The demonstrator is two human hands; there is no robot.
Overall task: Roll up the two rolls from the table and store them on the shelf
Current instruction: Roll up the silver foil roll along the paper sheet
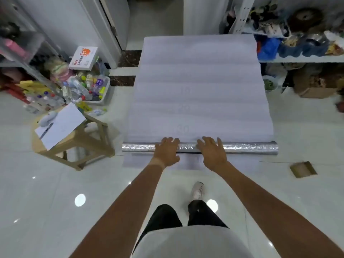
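Both hands [189,153] flat on silver roll [249,148], middle hidden

bright, even overhead light; lamp glare spots on the glossy floor [55,192]; edges bowed, soft-focused.

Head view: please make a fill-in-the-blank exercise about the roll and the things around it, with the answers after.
1. Both hands, the left hand and the right hand, rest flat on the ____ roll.
2. The unrolled white sheet lies spread on the ____.
3. White paper lies on the wooden ____ left of the roll.

Answers: silver; floor; stool
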